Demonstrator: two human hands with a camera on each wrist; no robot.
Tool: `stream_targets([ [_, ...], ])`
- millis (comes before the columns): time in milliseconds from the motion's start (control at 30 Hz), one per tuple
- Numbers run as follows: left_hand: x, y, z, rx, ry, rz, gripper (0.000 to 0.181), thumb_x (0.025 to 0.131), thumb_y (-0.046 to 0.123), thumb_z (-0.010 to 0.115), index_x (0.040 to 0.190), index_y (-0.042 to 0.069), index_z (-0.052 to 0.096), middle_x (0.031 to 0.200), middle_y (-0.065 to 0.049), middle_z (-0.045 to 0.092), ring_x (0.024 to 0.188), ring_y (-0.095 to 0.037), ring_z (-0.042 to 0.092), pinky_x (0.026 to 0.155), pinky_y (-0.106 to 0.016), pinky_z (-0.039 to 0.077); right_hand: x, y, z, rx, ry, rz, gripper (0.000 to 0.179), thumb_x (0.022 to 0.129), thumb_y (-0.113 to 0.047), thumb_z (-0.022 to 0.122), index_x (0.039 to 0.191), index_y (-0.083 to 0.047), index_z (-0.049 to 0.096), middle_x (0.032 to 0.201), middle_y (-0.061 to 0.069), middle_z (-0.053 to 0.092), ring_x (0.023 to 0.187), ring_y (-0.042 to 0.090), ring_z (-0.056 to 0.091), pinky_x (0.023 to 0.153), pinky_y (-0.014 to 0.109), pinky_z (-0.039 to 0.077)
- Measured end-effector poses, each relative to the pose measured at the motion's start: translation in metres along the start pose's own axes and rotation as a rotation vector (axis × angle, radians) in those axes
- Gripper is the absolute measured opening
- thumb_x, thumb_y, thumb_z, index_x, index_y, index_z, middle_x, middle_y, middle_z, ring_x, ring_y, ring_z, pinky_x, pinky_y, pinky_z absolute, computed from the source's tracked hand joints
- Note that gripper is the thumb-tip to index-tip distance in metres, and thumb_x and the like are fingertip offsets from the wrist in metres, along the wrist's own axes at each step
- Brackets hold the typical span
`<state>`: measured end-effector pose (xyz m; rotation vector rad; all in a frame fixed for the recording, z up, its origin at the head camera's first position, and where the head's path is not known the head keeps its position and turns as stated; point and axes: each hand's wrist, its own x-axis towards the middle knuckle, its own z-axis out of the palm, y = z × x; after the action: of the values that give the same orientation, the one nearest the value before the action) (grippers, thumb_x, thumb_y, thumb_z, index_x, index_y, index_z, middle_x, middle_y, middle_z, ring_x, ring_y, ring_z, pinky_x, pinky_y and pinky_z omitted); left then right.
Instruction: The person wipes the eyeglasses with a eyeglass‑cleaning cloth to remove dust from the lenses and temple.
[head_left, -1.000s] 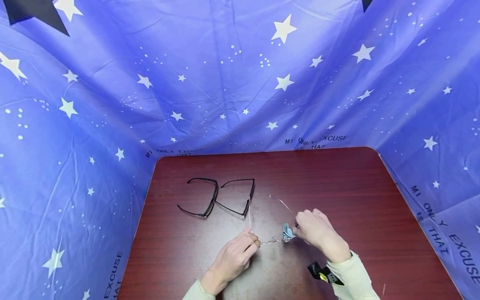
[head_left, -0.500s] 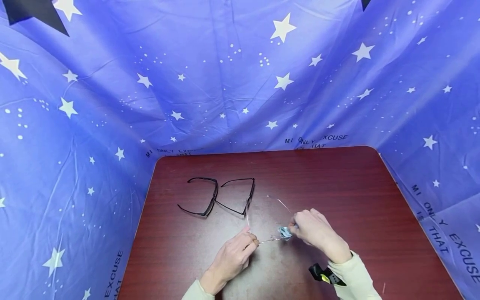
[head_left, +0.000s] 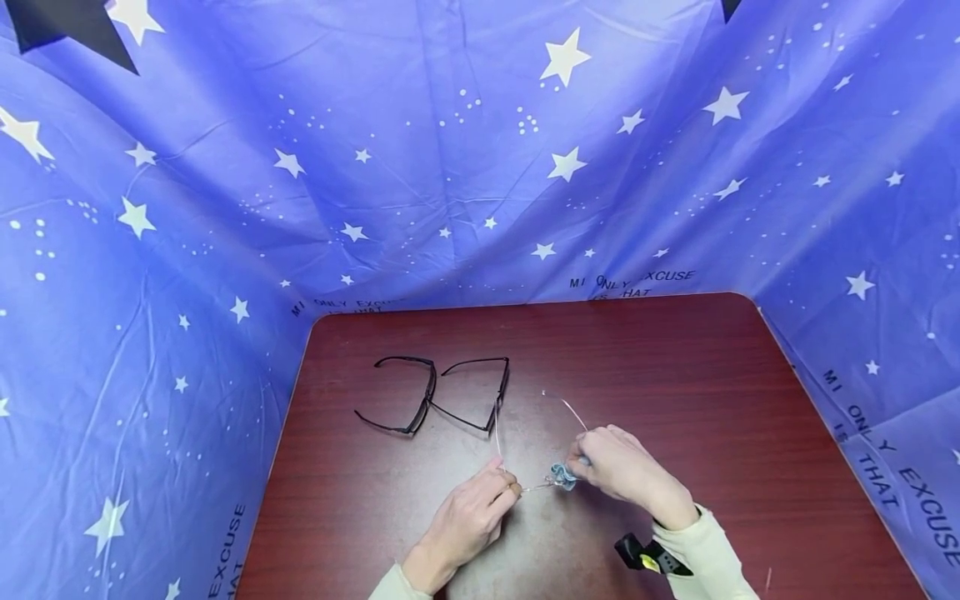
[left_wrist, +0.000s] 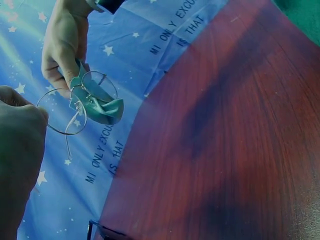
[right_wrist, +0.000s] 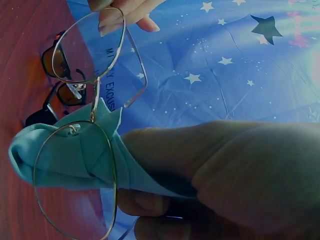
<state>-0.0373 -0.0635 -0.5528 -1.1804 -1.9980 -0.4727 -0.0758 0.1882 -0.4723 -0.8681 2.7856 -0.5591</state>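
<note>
Between the two hands, above the table, is a pair of eyeglasses (right_wrist: pixel 95 102) with thin metal rims, clear lenses and both temples unfolded. My left hand (head_left: pixel 467 510) pinches one end of the frame at the outer rim. A light blue-green cleaning cloth (left_wrist: pixel 106 110) is bunched in my right hand (head_left: pixel 628 469), gripped between thumb and fingers. In the right wrist view the cloth lies behind the bridge and the nearer lens, seen through it. The curled fingers partly hide the cloth's gathered end.
Two pairs of black-framed glasses with dark lenses lie unfolded on the dark red wooden table (head_left: pixel 675 358), one pair (head_left: pixel 432 383) left of the other pair (head_left: pixel 506 383). A blue star-printed curtain (head_left: pixel 450 167) surrounds the table's back and sides.
The cloth has shifted left toward the bridge of the eyeglasses and its folds have changed shape. My right hand has moved slightly left and down; the left hand keeps nearly the same place.
</note>
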Motion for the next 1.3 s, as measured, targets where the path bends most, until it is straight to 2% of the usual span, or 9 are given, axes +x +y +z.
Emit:
stream_targets([
  [167, 0.0002, -0.0006, 0.0003, 0.003, -0.002, -0.010, 0.030, 0.104, -0.001, 0.044, 0.089, 0.008, 0.068, 0.092, 0.002, 0.067, 0.088, -0.009, 0.066, 0.106, -0.032, 0.051, -0.0027, 0.0012, -0.0011, -0.075, 0.006, 0.083, 0.031, 0.088, -0.021, 0.076, 0.062, -0.027, 0.061, 0.058, -0.017, 0.048, 0.053, 0.003, 0.037, 0.057, 0.029, 0.034],
  [333, -0.0025, -0.0020, -0.0011, 0.007, -0.006, -0.022, 0.033, 0.104, -0.002, 0.041, 0.090, 0.009, 0.069, 0.092, 0.002, 0.067, 0.089, -0.009, 0.066, 0.106, -0.033, 0.051, -0.0064, 0.0037, -0.0019, -0.133, -0.014, 0.167, 0.023, 0.087, -0.022, 0.078, 0.067, -0.024, 0.068, 0.062, -0.014, 0.058, 0.056, 0.007, 0.046, 0.062, 0.033, 0.036],
  [400, -0.0033, -0.0024, -0.0016, 0.008, -0.007, -0.025, 0.034, 0.104, -0.003, 0.040, 0.090, 0.009, 0.069, 0.092, 0.002, 0.067, 0.089, -0.009, 0.066, 0.106, -0.033, 0.051, -0.0065, 0.0048, -0.0015, -0.128, -0.012, 0.152, 0.023, 0.086, -0.021, 0.077, 0.066, -0.024, 0.068, 0.062, -0.015, 0.057, 0.055, 0.005, 0.045, 0.061, 0.032, 0.035],
  [567, -0.0021, -0.0016, -0.0012, 0.001, -0.006, -0.016, 0.030, 0.103, -0.002, 0.044, 0.089, 0.009, 0.068, 0.092, 0.003, 0.067, 0.088, -0.008, 0.065, 0.107, -0.032, 0.051, -0.0047, 0.0034, -0.0004, -0.050, -0.015, 0.054, 0.034, 0.087, -0.020, 0.074, 0.059, -0.026, 0.056, 0.058, -0.018, 0.042, 0.052, 0.002, 0.034, 0.052, 0.026, 0.031],
  [700, -0.0004, 0.0000, -0.0006, -0.010, -0.002, -0.014, 0.029, 0.103, -0.001, 0.045, 0.089, 0.009, 0.068, 0.092, 0.003, 0.067, 0.089, -0.008, 0.065, 0.107, -0.032, 0.051, -0.0019, 0.0006, 0.0003, -0.002, -0.016, 0.004, 0.026, 0.089, -0.022, 0.074, 0.065, -0.026, 0.063, 0.063, -0.018, 0.047, 0.055, 0.000, 0.037, 0.052, 0.027, 0.035],
  [900, 0.0008, -0.0001, -0.0004, -0.005, 0.003, -0.011, 0.029, 0.103, -0.001, 0.045, 0.089, 0.009, 0.068, 0.091, 0.003, 0.066, 0.088, -0.008, 0.065, 0.107, -0.033, 0.051, -0.0005, 0.0042, 0.0001, -0.008, -0.027, 0.053, 0.022, 0.088, -0.022, 0.074, 0.068, -0.026, 0.069, 0.063, -0.018, 0.051, 0.055, 0.000, 0.038, 0.053, 0.027, 0.036],
  [1100, 0.0006, -0.0005, -0.0012, -0.009, 0.001, -0.010, 0.029, 0.103, -0.002, 0.044, 0.088, 0.009, 0.067, 0.091, 0.003, 0.066, 0.087, -0.008, 0.065, 0.107, -0.032, 0.051, -0.0036, 0.0099, 0.0008, -0.046, -0.042, 0.152, 0.038, 0.087, -0.019, 0.075, 0.055, -0.024, 0.053, 0.055, -0.015, 0.038, 0.051, 0.006, 0.033, 0.048, 0.029, 0.030],
  [1200, 0.0003, -0.0003, -0.0013, -0.009, 0.001, -0.012, 0.029, 0.103, -0.002, 0.044, 0.088, 0.009, 0.067, 0.091, 0.003, 0.066, 0.087, -0.008, 0.065, 0.107, -0.032, 0.051, -0.0042, 0.0080, 0.0006, -0.053, -0.041, 0.161, 0.042, 0.086, -0.019, 0.076, 0.054, -0.024, 0.050, 0.054, -0.014, 0.035, 0.050, 0.007, 0.033, 0.047, 0.030, 0.030],
  [1300, 0.0009, 0.0002, -0.0009, -0.008, 0.006, -0.011, 0.029, 0.103, -0.002, 0.044, 0.089, 0.009, 0.068, 0.091, 0.003, 0.067, 0.087, -0.008, 0.065, 0.107, -0.032, 0.051, -0.0025, 0.0044, -0.0001, -0.013, -0.048, 0.128, 0.035, 0.086, -0.018, 0.075, 0.056, -0.025, 0.057, 0.054, -0.016, 0.035, 0.050, 0.004, 0.032, 0.046, 0.028, 0.031],
])
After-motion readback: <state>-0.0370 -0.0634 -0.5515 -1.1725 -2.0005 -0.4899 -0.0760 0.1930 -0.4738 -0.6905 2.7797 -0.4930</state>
